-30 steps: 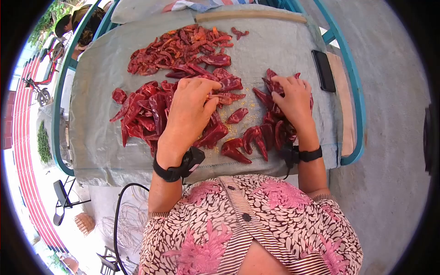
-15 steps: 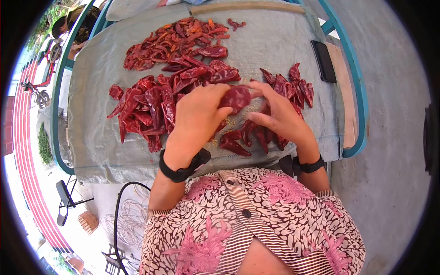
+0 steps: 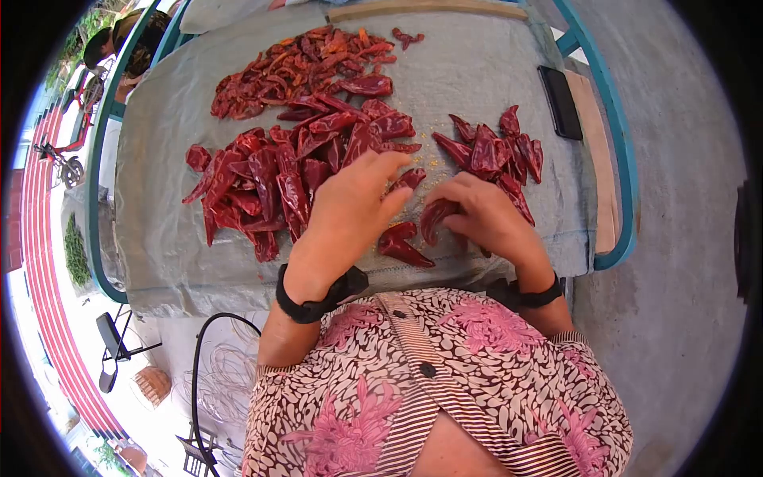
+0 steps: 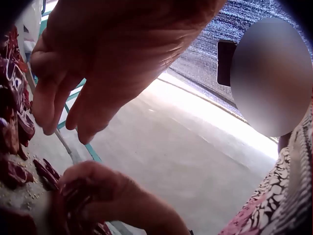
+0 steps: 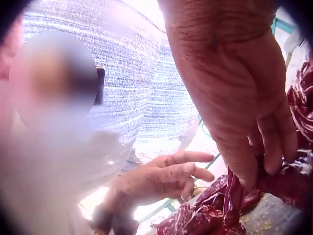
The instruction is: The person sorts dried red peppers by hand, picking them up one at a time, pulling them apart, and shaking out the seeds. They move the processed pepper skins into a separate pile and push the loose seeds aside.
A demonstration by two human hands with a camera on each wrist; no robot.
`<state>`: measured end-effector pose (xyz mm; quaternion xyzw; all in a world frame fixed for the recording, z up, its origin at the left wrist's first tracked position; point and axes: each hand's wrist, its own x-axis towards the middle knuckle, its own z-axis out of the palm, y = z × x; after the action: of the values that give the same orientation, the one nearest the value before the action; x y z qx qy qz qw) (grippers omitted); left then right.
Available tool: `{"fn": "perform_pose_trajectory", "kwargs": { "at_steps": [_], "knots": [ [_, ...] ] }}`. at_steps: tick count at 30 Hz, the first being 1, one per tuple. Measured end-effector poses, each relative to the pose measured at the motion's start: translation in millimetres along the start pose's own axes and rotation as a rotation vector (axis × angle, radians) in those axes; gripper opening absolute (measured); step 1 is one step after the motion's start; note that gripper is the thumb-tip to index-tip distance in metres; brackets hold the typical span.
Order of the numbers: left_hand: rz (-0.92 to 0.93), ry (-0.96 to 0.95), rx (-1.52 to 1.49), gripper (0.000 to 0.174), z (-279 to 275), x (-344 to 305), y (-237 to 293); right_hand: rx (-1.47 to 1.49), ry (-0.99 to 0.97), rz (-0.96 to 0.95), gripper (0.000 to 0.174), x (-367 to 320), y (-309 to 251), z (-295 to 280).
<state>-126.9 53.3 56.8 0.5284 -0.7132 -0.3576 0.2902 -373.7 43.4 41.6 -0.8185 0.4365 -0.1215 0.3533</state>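
Observation:
Over the near side of a heap of dried red chili peppers (image 3: 266, 171) hovers my left hand (image 3: 350, 203), fingers loosely extended and holding nothing. Just beyond its thumb lies a single chili (image 3: 410, 180). My right hand (image 3: 494, 216) curls its fingers round some dried chilies (image 3: 435, 219) at the front of the cloth; how many is hidden under the palm. In the left wrist view, dark red chilies (image 4: 73, 200) show inside the right hand's grip. A chili with a bent tip (image 3: 404, 245) lies beside that hand, and a looser group of chilies (image 3: 486, 149) spreads beyond it.
A pile of smaller, shrivelled red and orange chilies (image 3: 294, 67) lies farther back. Pale seeds (image 3: 429, 151) are scattered on the grey woven sheet (image 3: 469, 60). A black phone (image 3: 560, 103) lies at the right, inside the teal metal frame (image 3: 616, 159).
Half a second ago both hands met around a chili in the middle. Now they are apart; the right hand has come back towards the body onto the front chilies, and the left has let go.

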Motion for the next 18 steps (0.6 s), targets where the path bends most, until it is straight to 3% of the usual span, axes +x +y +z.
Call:
{"fn": "perform_pose_trajectory", "kwargs": {
  "at_steps": [4,5,8,10,13,16,18],
  "knots": [
    [0.206,0.001,0.059,0.051,22,-2,-5,0.249,0.117,-0.014,0.043,8,-8,-10],
    [0.155,-0.101,0.038,0.054,23,-1,-3,0.271,0.145,-0.005,0.042,10,-13,-12],
    [-0.041,-0.125,-0.031,0.049,12,3,9,0.372,0.211,0.067,0.04,14,-24,-11],
    [-0.079,-0.074,0.017,0.047,3,4,7,0.481,0.224,0.175,0.039,14,-26,-9],
    [-0.14,0.052,0.072,0.044,-9,3,-5,0.335,0.32,0.052,0.041,16,-10,-1],
    [-0.151,0.199,0.125,0.045,-16,2,-4,0.613,0.388,0.173,0.044,17,-12,7],
    [-0.061,0.345,0.174,0.046,-15,2,-7,0.452,0.198,0.085,0.046,16,-12,5]
  ]
}}
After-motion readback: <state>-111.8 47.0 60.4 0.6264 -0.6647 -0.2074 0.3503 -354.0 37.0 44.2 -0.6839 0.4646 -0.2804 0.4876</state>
